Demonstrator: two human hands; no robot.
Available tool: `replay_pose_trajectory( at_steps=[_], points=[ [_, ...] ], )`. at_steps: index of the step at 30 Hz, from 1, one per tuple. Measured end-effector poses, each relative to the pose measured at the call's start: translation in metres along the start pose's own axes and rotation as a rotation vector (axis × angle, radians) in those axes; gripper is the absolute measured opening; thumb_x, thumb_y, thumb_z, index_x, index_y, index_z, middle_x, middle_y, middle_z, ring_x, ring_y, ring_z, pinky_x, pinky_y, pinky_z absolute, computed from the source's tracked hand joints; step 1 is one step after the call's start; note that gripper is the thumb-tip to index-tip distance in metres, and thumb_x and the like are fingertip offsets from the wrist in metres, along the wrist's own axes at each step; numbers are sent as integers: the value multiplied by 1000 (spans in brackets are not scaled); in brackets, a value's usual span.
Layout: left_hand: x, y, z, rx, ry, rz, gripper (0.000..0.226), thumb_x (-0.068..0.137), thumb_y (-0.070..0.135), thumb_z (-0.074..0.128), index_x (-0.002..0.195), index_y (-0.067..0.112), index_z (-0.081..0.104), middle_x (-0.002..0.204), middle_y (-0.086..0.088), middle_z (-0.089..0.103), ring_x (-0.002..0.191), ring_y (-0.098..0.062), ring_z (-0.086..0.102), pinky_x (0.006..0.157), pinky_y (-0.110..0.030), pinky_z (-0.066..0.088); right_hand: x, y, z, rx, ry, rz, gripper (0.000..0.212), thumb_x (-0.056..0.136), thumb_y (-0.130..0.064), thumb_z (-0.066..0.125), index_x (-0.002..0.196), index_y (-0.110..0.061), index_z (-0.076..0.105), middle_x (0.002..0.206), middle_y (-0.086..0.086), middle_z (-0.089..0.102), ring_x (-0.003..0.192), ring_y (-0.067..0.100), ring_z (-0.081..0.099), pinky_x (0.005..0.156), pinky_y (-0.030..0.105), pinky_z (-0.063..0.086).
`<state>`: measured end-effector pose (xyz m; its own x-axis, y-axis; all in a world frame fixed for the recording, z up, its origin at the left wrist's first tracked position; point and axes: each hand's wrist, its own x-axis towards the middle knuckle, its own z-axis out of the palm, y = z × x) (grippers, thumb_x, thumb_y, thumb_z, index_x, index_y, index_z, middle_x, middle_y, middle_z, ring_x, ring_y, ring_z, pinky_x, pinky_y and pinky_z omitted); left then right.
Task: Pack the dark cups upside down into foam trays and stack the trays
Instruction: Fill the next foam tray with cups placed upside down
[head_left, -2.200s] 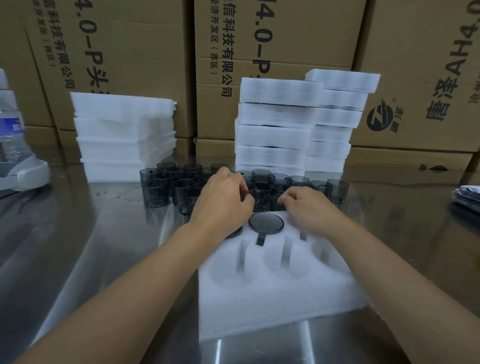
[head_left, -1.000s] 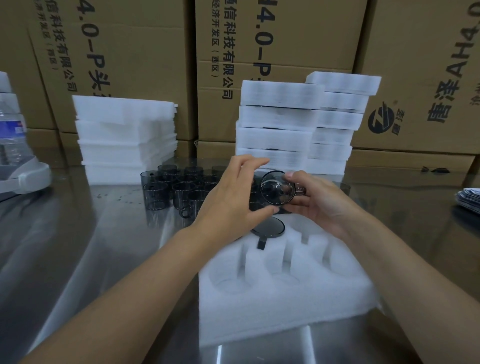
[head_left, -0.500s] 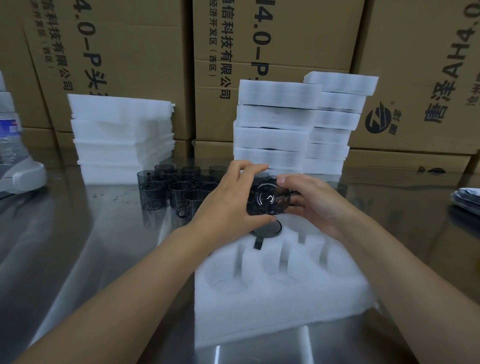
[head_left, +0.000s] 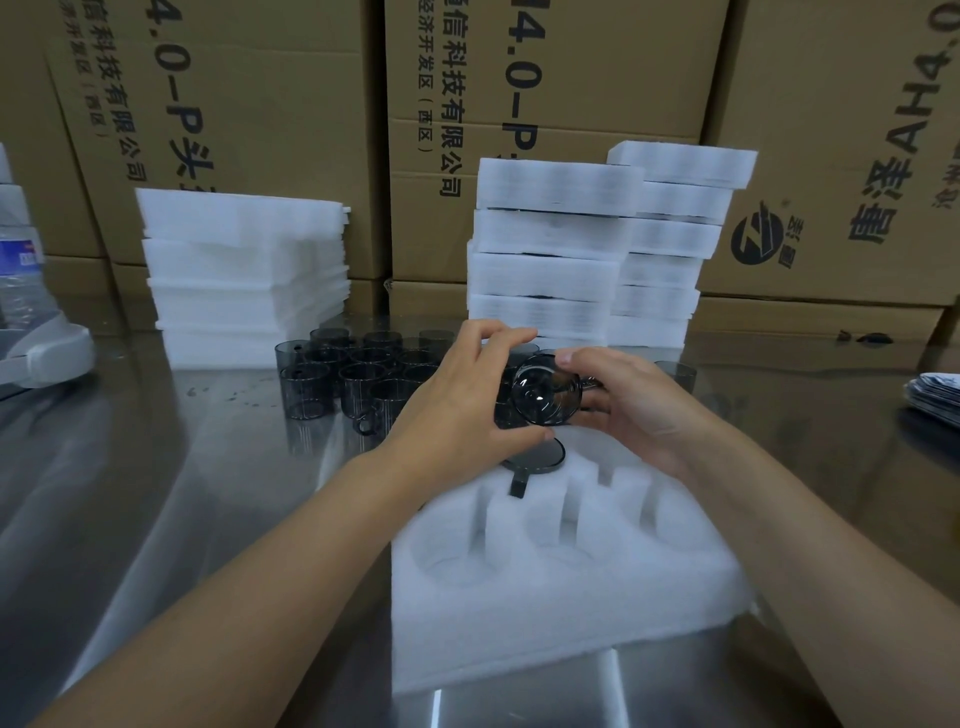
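Held cup (head_left: 545, 397): gripped by left hand (head_left: 457, 405) and right hand (head_left: 639, 400), above foam tray (head_left: 571, 613).
Done: one seated cup (head_left: 537, 454) upside down; tray stacks (head_left: 550, 249) behind.
Left: other pockets, many loose cups (head_left: 353, 379).

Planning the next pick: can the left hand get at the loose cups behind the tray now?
Likely yes once freed: the loose cups stand right beside the left hand, nothing between. But it now steadies the tilted cup that the right hand holds.

Hidden and cropped parts
The left hand (head_left: 457, 405) covers the foam tray's (head_left: 545, 623) far-left pocket; the bottle (head_left: 18, 270) is cut by the left edge.
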<state>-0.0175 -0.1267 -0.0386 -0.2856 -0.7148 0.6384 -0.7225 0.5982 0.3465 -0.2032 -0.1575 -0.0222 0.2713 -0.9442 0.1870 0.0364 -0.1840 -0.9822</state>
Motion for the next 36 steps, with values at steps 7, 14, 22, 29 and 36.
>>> replay_pose_trajectory(
  at_steps=[7,14,22,29,36],
  points=[
    [0,0,0,10,-3,2,84,73,42,78,141,32,31,130,16,23,111,-5,45,89,-36,50,-1,-2,1,-7,-6,0,23,86,-24,66,103,-9,68,88,2,72,72,17,69,73,31,53],
    [0,0,0,13,4,6,84,73,43,78,141,32,31,129,16,23,109,-4,44,88,-36,50,-3,-3,3,4,2,8,24,87,-23,64,105,-6,67,87,3,72,72,19,69,74,31,53],
    [0,1,0,26,25,-4,81,75,47,75,141,31,31,130,15,24,111,-6,45,89,-36,50,-3,-4,3,0,27,28,23,86,-26,65,102,-10,68,89,3,71,73,18,66,81,34,53],
    [0,1,0,37,29,-12,80,76,44,74,141,29,30,132,12,25,113,-8,45,88,-36,50,-4,-6,5,23,41,34,27,87,-22,63,109,-8,66,90,5,68,72,18,64,74,28,52],
    [-1,0,1,39,61,-2,73,81,34,70,141,26,31,131,13,28,112,-5,44,85,-31,48,-6,-8,5,40,25,38,13,88,-21,62,99,-14,66,91,8,56,66,13,62,66,25,52]
  ],
)
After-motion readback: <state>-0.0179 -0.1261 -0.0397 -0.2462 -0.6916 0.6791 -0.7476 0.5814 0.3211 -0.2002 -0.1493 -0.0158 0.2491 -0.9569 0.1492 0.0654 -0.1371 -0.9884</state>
